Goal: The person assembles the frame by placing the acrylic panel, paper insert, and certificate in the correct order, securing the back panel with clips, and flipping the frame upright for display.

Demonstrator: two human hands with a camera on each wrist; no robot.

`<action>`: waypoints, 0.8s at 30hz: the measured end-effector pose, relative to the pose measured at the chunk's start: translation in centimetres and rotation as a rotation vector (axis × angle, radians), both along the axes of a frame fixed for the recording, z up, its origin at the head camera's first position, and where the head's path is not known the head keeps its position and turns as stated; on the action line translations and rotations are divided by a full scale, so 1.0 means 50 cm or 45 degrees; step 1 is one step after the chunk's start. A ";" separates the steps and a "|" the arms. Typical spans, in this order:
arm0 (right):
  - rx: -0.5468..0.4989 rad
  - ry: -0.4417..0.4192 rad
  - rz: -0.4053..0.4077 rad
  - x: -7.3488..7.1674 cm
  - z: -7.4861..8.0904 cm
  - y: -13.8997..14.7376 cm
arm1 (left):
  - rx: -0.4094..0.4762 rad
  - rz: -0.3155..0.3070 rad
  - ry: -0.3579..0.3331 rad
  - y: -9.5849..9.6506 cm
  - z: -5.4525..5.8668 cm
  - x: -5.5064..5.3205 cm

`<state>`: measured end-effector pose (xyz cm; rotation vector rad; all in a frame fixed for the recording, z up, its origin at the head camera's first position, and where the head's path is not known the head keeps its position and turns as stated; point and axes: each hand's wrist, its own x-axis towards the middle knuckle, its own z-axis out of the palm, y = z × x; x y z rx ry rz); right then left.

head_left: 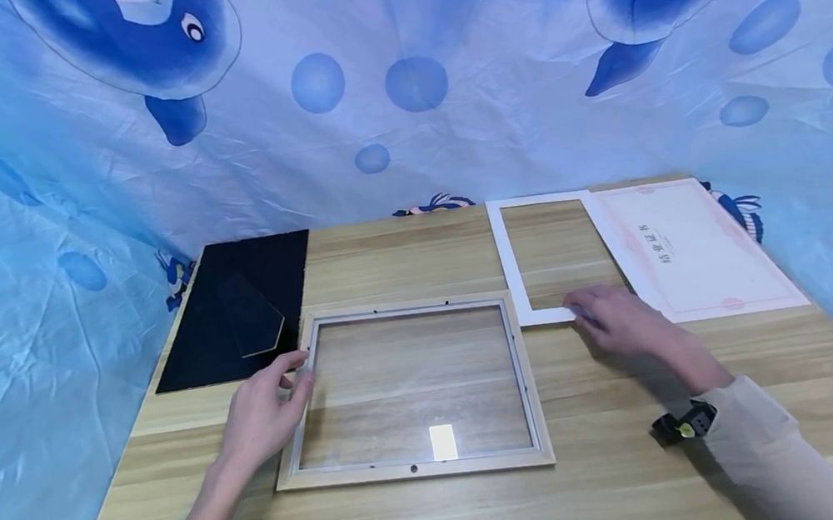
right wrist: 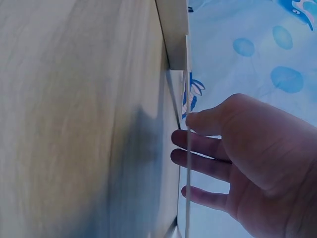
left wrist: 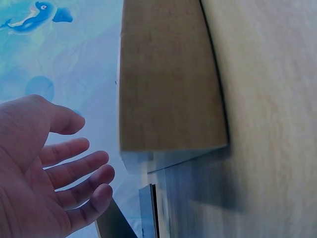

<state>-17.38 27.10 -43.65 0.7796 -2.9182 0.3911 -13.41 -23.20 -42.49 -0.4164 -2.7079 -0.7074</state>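
A white picture mat [head_left: 510, 263] with a rectangular opening lies toward the back right, its near left corner over the wooden picture frame [head_left: 347, 476]. My right hand [head_left: 618, 320] pinches the mat's near edge; in the right wrist view the thumb is on one side of the thin mat edge [right wrist: 188, 163] and the fingers on the other. The frame lies on the table with a clear pane [head_left: 414, 386] inside it. My left hand [head_left: 261, 413] is at the frame's left side, fingers loosely bent and holding nothing. In the left wrist view, the fingers are apart from the frame's side [left wrist: 171, 79].
A black backing board [head_left: 196, 315] with a stand flap lies at the back left. On the right is a pale pink certificate sheet [head_left: 718, 264], next to the mat. A blue curtain [head_left: 406, 152] with printed dolphins hangs behind the wooden table [head_left: 604, 485].
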 end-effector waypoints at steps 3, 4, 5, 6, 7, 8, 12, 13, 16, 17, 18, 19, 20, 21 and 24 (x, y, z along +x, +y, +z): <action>0.001 0.033 0.024 0.003 0.006 -0.001 | -0.002 0.001 -0.006 -0.001 -0.002 0.000; 0.000 0.051 0.034 0.003 0.007 -0.002 | -0.003 0.001 -0.008 -0.001 -0.002 -0.001; -0.006 0.070 0.044 0.004 0.009 -0.002 | -0.003 -0.001 -0.007 -0.001 -0.002 -0.001; -0.012 0.092 0.054 0.006 0.011 -0.003 | -0.003 -0.003 -0.006 -0.002 -0.003 -0.001; -0.024 0.117 0.058 0.007 0.014 -0.003 | -0.002 -0.005 -0.005 -0.002 -0.003 -0.001; -0.036 0.145 0.061 0.007 0.016 -0.004 | 0.000 -0.007 -0.004 -0.002 -0.003 -0.002; -0.105 0.249 0.086 0.007 0.022 -0.007 | 0.008 -0.007 -0.005 -0.003 -0.003 -0.001; -0.120 0.272 0.093 0.007 0.023 -0.008 | 0.010 -0.007 -0.006 -0.003 -0.003 0.000; -0.159 0.321 0.120 0.006 0.025 -0.011 | 0.011 -0.001 -0.009 -0.003 -0.003 0.002; -0.168 0.332 0.125 0.007 0.025 -0.013 | 0.011 0.001 -0.011 -0.003 -0.003 0.003; -0.179 0.343 0.131 0.007 0.026 -0.014 | 0.011 0.003 -0.013 -0.003 -0.003 0.004; -0.186 0.356 0.138 0.008 0.026 -0.015 | 0.011 0.005 -0.016 -0.003 -0.003 0.005; -0.189 0.369 0.144 0.009 0.027 -0.017 | 0.010 0.007 -0.018 -0.003 -0.003 0.006; -0.194 0.383 0.154 0.010 0.028 -0.018 | 0.010 0.009 -0.020 -0.003 -0.003 0.006; -0.198 0.420 0.185 0.015 0.033 -0.022 | 0.005 0.013 -0.020 -0.004 -0.003 0.007</action>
